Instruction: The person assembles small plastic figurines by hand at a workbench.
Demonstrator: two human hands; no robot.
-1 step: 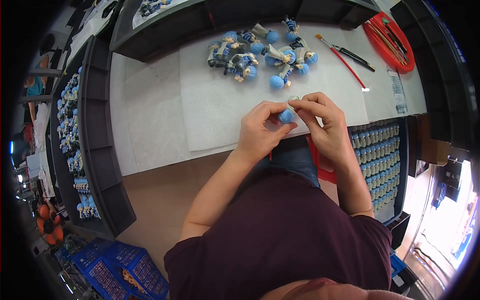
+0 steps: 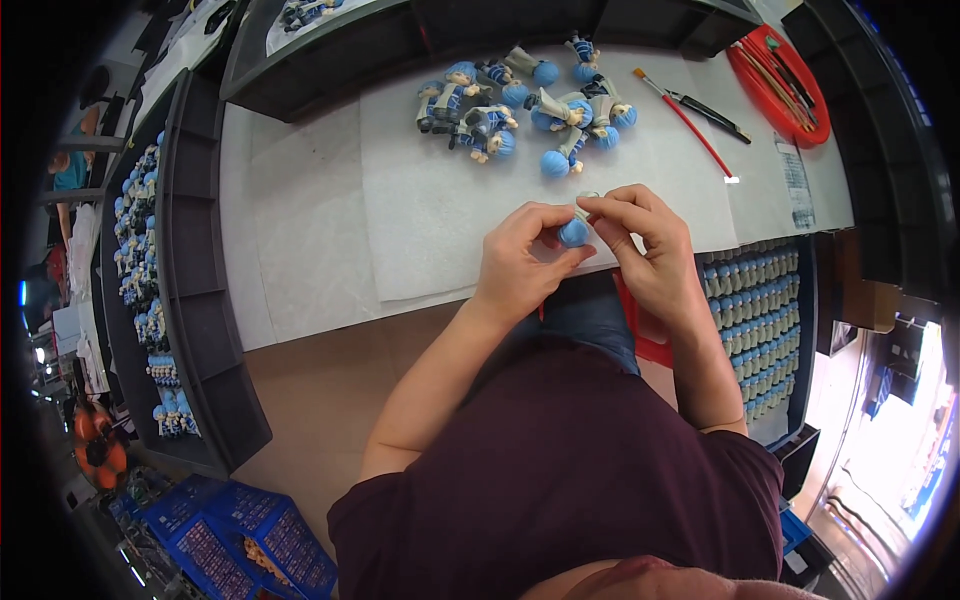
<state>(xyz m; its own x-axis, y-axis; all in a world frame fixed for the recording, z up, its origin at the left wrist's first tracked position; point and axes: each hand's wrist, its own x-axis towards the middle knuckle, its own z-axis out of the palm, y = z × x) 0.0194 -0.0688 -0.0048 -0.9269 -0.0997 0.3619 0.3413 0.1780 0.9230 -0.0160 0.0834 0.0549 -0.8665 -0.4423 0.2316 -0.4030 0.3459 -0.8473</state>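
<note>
A small figurine (image 2: 573, 234) with a ribbed blue head and a pale body is held over the near edge of the white sheet. My left hand (image 2: 522, 256) grips its blue head between thumb and fingers. Fingertips of my right hand (image 2: 648, 242) pinch the pale body end, and they partly cover it. Just beyond my hands lies a loose pile of blue-haired figurines (image 2: 487, 128) in dark blue, white and grey. One figurine (image 2: 556, 163) lies closest to my fingers. The figurine's front and details are hidden by my hands.
Right of the pile lie a red-handled brush (image 2: 700, 132) and a black tool (image 2: 712, 117). A red oval tray (image 2: 822, 122) holds brushes. Dark crates (image 2: 205, 250) of figurines stand left, with another crate (image 2: 420, 50) along the back. Rows of figurines (image 2: 755, 325) fill a tray at right.
</note>
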